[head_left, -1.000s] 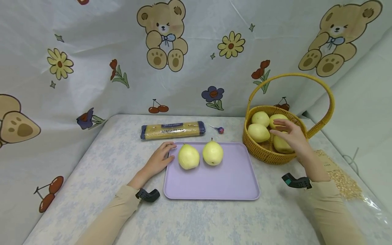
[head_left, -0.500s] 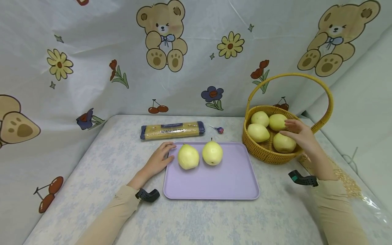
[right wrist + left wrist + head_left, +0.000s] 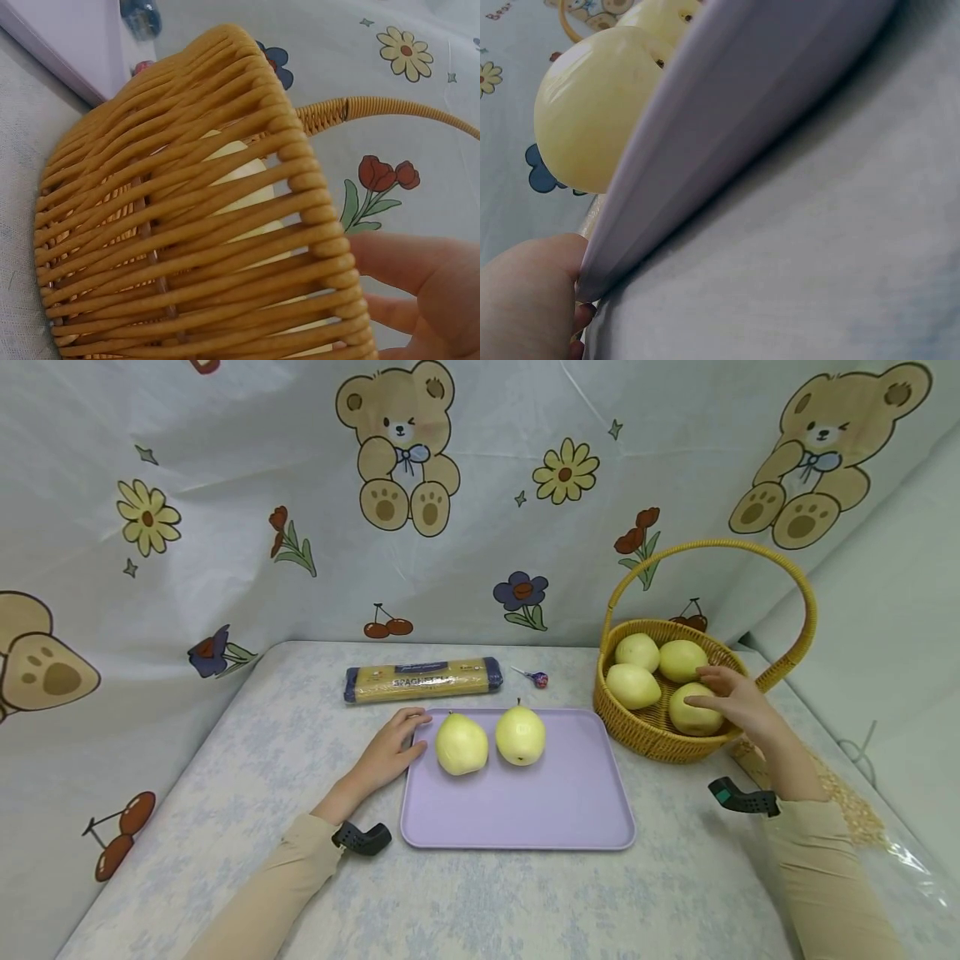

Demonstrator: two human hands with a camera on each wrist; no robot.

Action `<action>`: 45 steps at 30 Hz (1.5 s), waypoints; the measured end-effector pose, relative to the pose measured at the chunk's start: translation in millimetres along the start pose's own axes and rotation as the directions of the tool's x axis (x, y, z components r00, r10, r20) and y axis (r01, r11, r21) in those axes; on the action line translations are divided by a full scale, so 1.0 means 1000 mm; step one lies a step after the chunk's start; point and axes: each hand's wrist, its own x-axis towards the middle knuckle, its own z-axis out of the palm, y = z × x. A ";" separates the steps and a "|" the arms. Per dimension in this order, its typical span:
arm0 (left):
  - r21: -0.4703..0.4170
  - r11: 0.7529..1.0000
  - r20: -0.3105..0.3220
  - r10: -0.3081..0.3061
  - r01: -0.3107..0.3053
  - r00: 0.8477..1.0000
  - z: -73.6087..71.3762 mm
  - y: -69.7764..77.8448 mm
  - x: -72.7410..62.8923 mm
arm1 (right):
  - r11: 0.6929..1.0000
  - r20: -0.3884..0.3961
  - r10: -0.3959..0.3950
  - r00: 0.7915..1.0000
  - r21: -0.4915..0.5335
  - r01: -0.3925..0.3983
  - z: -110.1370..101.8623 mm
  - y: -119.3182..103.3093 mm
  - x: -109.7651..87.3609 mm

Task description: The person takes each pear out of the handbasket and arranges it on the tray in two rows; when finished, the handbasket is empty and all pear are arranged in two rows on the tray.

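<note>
My left hand (image 3: 386, 750) rests at the left edge of a lilac tray (image 3: 525, 814), its thumb and fingertips touching the rim near the far corner. Two yellow pears, a left pear (image 3: 462, 744) and a right pear (image 3: 521, 736), sit on the tray. At the right stands a wicker basket (image 3: 652, 746) with several pears in it. My right hand (image 3: 746, 706) reaches over its right rim, thumb and fingers spread above the nearest pear (image 3: 693, 714). Whether they touch it I cannot tell. In the right wrist view the basket wall (image 3: 202, 225) hides the fingertips.
Behind the tray lie a spaghetti packet (image 3: 423, 680) and a lollipop (image 3: 538, 678). The basket's tall handle (image 3: 712, 543) arches over its opening. A clear bag of pale grains (image 3: 847, 806) lies at the right, partly under my right forearm.
My right hand has shifted right and slightly towards me, from over the middle of the basket to the nearest pear at its right side. The left hand, tray and pears have stayed put.
</note>
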 end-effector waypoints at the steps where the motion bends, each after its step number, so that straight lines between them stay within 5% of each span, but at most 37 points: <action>1: -0.001 1.000 0.000 -0.002 0.002 1.000 0.000 0.000 0.000 | 1.000 0.010 0.002 1.000 -0.008 -0.002 0.000 0.001 0.001; 12: 0.000 1.000 -0.020 0.017 -0.017 1.000 0.001 0.000 -0.001 | 0.974 0.043 -0.043 0.998 -0.222 0.052 0.004 0.003 0.008; 17: 0.020 0.998 -0.048 0.052 -0.051 0.997 0.003 -0.002 -0.001 | 0.967 0.076 -0.029 0.997 -0.250 0.047 0.006 0.003 0.009; 34: 0.014 1.000 -0.003 0.003 -0.003 1.000 0.001 -0.002 0.000 | 0.957 0.099 -0.049 0.994 -0.282 0.075 0.010 0.004 0.010; 45: 0.000 1.000 0.001 -0.007 0.007 1.000 0.000 0.000 0.000 | 0.953 0.025 -0.056 0.998 -0.297 0.061 0.011 0.007 0.015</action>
